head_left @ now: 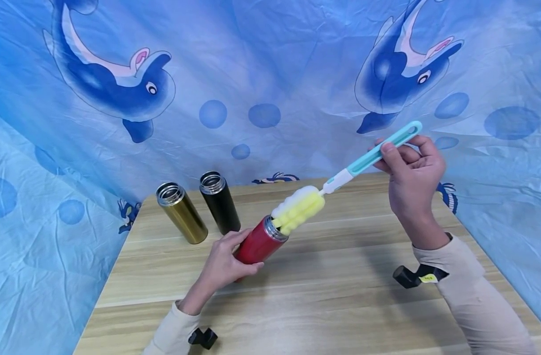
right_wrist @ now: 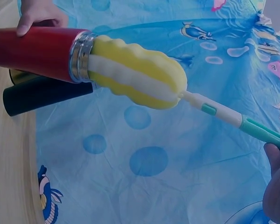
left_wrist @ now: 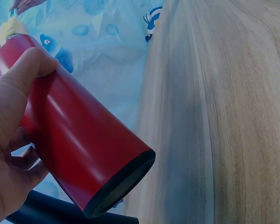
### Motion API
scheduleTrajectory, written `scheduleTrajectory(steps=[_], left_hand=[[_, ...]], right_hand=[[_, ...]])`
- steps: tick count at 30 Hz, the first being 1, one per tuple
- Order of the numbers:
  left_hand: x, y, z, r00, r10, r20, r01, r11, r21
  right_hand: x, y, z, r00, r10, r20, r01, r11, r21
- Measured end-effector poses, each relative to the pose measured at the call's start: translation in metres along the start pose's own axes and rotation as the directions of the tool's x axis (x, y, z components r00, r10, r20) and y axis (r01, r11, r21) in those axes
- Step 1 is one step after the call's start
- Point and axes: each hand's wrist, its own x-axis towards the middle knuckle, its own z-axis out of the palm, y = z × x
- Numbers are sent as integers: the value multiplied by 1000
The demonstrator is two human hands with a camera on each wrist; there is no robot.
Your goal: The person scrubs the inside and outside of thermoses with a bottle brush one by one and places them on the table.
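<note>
My left hand (head_left: 228, 261) grips a red thermos bottle (head_left: 258, 242) round its body, tilted with its steel mouth up and to the right. In the left wrist view the black-rimmed base of the red bottle (left_wrist: 88, 135) hangs off the table surface. With thumb and fingers my right hand (head_left: 414, 172) pinches the turquoise handle of a bottle brush (head_left: 363, 160). The yellow and white sponge head (right_wrist: 140, 72) has its tip in the bottle's mouth, while most of it stays outside. How deep the tip sits is hidden by the steel rim.
Left of the red bottle, a gold bottle (head_left: 184, 214) and a black bottle (head_left: 220, 204) stand lidless on the wooden table (head_left: 332, 291). A blue dolphin-print cloth (head_left: 279, 74) hangs behind the table and along its sides.
</note>
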Motion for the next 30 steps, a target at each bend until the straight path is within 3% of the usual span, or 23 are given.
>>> scheduleTrajectory(steps=[6,19,30], left_hand=[[-1,1,0,1000,20,9,-20,1000,4],[1,3,-3,999,-12,51,11,1000,22],[2,-2,-2,999,40,23,-41,998,55]], right_hand=[[0,0,-1,1000,-1,14,1,1000,0],[-5,5,1,997,23,73,-21,999,-24],[-13,12,5,996,10,93,-4,997,-71]])
